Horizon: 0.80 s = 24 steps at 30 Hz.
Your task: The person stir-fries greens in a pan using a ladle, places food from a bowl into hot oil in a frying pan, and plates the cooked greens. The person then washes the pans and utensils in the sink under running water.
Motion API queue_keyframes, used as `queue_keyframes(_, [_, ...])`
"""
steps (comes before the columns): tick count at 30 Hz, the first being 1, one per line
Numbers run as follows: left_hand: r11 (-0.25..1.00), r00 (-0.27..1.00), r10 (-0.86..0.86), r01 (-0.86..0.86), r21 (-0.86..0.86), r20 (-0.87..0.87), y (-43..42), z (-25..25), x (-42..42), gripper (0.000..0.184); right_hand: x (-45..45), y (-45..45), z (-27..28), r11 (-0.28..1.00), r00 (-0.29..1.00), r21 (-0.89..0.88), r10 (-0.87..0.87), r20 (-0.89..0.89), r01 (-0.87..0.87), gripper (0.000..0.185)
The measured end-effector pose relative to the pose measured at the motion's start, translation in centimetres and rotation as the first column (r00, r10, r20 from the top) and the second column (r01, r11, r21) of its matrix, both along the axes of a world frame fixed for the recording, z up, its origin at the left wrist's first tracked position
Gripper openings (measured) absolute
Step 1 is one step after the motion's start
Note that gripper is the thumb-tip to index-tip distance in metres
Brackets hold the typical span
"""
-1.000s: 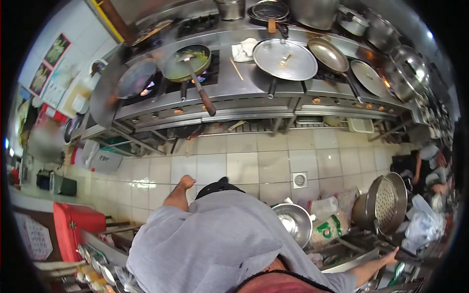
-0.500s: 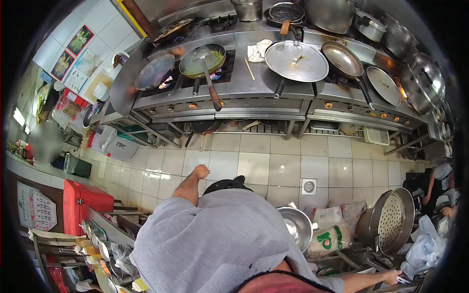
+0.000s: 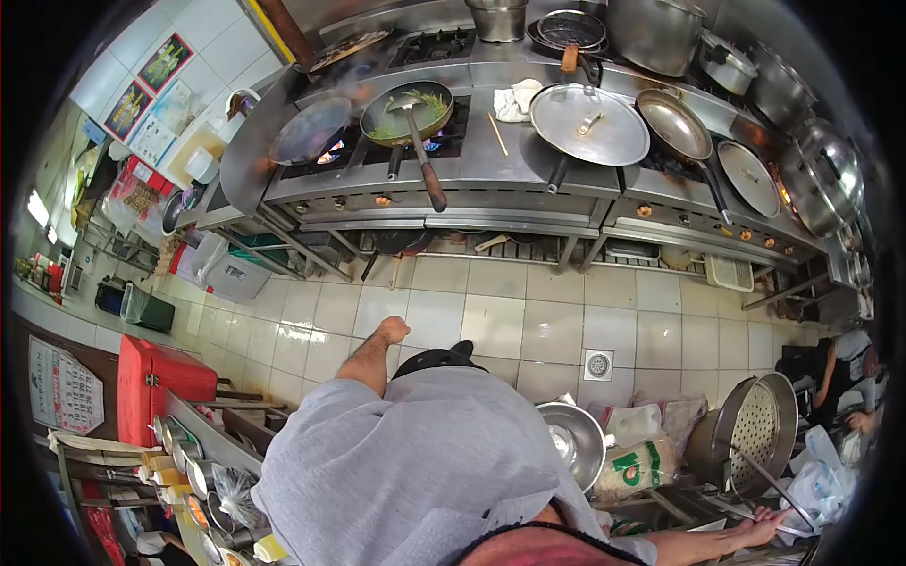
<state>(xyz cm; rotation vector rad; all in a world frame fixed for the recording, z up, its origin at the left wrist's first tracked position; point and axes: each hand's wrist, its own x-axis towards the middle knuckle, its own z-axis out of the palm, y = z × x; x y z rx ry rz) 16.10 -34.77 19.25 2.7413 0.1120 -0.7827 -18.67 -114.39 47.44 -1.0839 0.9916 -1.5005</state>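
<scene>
My left hand (image 3: 393, 329) hangs over the floor at my side, fingers curled in and holding nothing that I can see. At the lower right, my right hand (image 3: 766, 528) is stretched out and closed on what looks like a pair of long metal tongs (image 3: 776, 486). Their two thin arms spread apart toward the upper left. Crumpled white plastic bags (image 3: 819, 481) lie just beyond this hand. A large pot with a perforated insert (image 3: 760, 429) stands above it, and one tong arm crosses in front of its lower edge.
Across the tiled floor is a stove (image 3: 453, 203) with lit burners. A pan (image 3: 415, 104) there holds green food and a wooden-handled ladle (image 3: 429, 174). A metal bowl (image 3: 587, 443) and a printed bag (image 3: 637, 467) are beside me. Another person's arm (image 3: 828, 368) shows at far right.
My right hand has moved slightly right and up, and the long metal tongs now show in it. The view has shifted a little. A blurred figure at far left is gone.
</scene>
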Motion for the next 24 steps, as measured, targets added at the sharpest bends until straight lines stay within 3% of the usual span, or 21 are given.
queue_keyframes(1, [1.000,1.000,0.010,-0.009,-0.006,0.002,0.3,-0.1,-0.1,0.033,-1.7,-1.8,-1.7,0.965,0.965,-0.026,0.260,-0.033,-0.260,0.034])
queue_keyframes(4, [0.998,0.999,0.042,-0.042,-0.049,-0.015,1.8,-0.8,-1.1,0.034,3.1,1.9,-2.2,0.948,0.952,-0.082,0.308,0.001,-0.306,0.044])
queue_keyframes(7, [0.986,0.988,0.150,-0.152,-0.067,-0.036,3.3,-2.1,-1.5,0.034,11.2,13.1,3.5,0.786,0.799,-0.267,0.595,0.088,-0.557,0.046])
queue_keyframes(10, [0.965,0.973,0.230,-0.229,-0.127,-0.008,5.4,-3.3,-1.9,0.034,17.5,19.7,7.3,0.510,0.420,-0.425,0.859,0.292,-0.748,0.046])
queue_keyframes(12, [0.947,0.960,0.279,-0.281,-0.156,-0.034,6.2,-1.8,-2.5,0.033,21.9,23.1,8.7,0.177,-0.010,-0.600,0.956,0.294,-0.780,0.047])
queue_keyframes(13, [0.939,0.954,0.297,-0.298,-0.171,-0.033,7.3,-2.4,-2.9,0.033,23.9,24.6,8.7,0.216,0.018,-0.574,0.943,0.331,-0.790,0.046])
queue_keyframes(16, [0.907,0.933,0.359,-0.356,-0.225,-0.029,12.3,-5.3,-5.2,0.033,30.8,34.8,10.8,0.170,-0.006,-0.574,0.956,0.293,-0.801,0.041])
queue_keyframes(18, [0.979,0.984,0.154,-0.140,-0.150,0.087,16.6,-7.6,-7.1,0.034,35.2,41.4,10.3,0.203,-0.033,-0.511,0.909,0.415,-0.835,0.031])
queue_keyframes(20, [0.932,0.960,0.276,-0.258,-0.253,0.039,20.6,-8.4,-9.8,0.037,39.0,50.0,10.2,0.203,-0.030,-0.475,0.899,0.438,-0.856,0.027])
queue_keyframes(22, [0.886,0.904,0.423,-0.426,-0.183,-0.060,24.5,-9.3,-11.6,0.035,42.2,59.0,10.2,0.317,0.123,-0.377,0.881,0.458,-0.870,0.029])
queue_keyframes(23, [0.883,0.903,0.427,-0.430,-0.187,-0.057,26.7,-9.6,-11.8,0.035,44.2,62.8,9.7,0.319,0.115,-0.368,0.869,0.481,-0.873,0.028])
queue_keyframes(24, [0.800,0.829,0.546,-0.558,-0.221,-0.121,28.8,-10.2,-13.1,0.034,45.8,66.4,9.3,0.319,0.115,-0.347,0.859,0.498,-0.882,0.029])
